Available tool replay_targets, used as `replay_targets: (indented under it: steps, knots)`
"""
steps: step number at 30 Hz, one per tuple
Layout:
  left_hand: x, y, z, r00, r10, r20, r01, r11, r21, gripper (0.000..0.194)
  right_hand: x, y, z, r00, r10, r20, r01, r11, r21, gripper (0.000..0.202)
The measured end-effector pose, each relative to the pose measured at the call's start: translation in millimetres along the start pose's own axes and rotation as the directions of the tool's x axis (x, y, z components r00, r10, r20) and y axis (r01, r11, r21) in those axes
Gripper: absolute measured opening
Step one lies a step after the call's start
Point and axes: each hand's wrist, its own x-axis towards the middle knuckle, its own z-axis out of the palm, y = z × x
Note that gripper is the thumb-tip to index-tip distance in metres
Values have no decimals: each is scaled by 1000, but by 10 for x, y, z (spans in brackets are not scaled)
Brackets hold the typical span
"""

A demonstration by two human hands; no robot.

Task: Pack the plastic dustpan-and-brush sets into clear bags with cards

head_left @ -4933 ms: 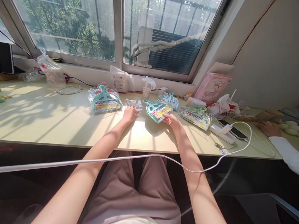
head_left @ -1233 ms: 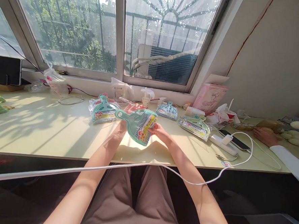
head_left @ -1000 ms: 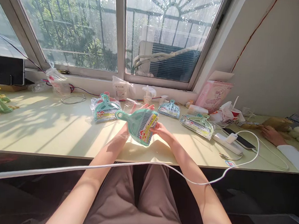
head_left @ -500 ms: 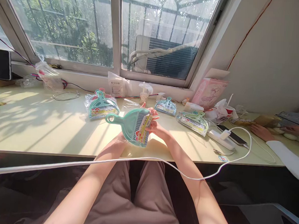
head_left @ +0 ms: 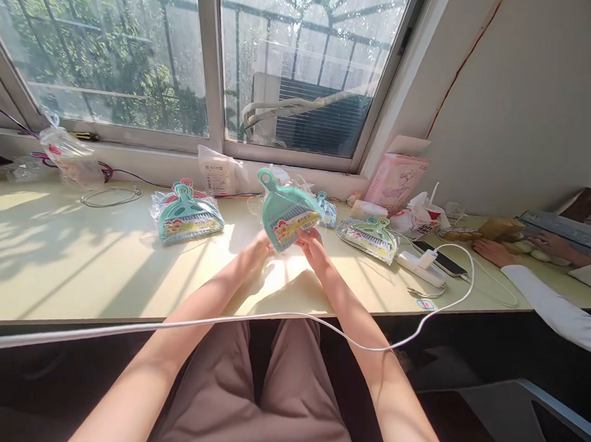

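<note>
A mint-green dustpan point(head_left: 287, 204) with a small brush in clear wrap is held up above the table, its looped handle pointing up and to the left. My right hand point(head_left: 312, 244) grips its lower right edge, thumb on the yellow printed label. At the lower left edge, my left hand point(head_left: 262, 243) holds the same dustpan, most of its fingers hidden behind it. Wrapped dustpan sets point(head_left: 190, 213) lie stacked to the left. Another wrapped set point(head_left: 369, 237) lies to the right, and a bluish one point(head_left: 327, 211) is partly covered behind the held dustpan.
A white cable point(head_left: 280, 315) crosses in front of my forearms. To the right are a power strip point(head_left: 421, 269), a phone point(head_left: 441, 258) and another person's hand point(head_left: 494, 252). A pink box point(head_left: 400, 182) and plastic bags stand along the window sill.
The dustpan has turned, its handle swinging from pointing left to pointing upward, and its label now faces me more upright. Both hands have shifted with it. The view has moved slightly right.
</note>
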Motion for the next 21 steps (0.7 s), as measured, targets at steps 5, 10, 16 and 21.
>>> replay_targets:
  steps: [5, 10, 16, 21]
  knots:
    - [248, -31, -99, 1000, -27, 16, 24, 992, 126, 75, 124, 58, -142, 984, 5, -179, -10, 1000, -25, 58]
    - [245, -200, -163, 974, 186, -126, -145, 949, 278, 94, 160, 98, -155, 988, 79, -133, -85, 996, -40, 65]
    - [276, -157, -268, 979, 197, -44, -176, 939, 294, 63, 158, -12, -246, 984, 140, -109, -146, 988, -49, 66]
    - [261, -145, -242, 968, 248, 41, -247, 905, 348, 57, 168, -39, -362, 974, 122, -189, -138, 988, -73, 66]
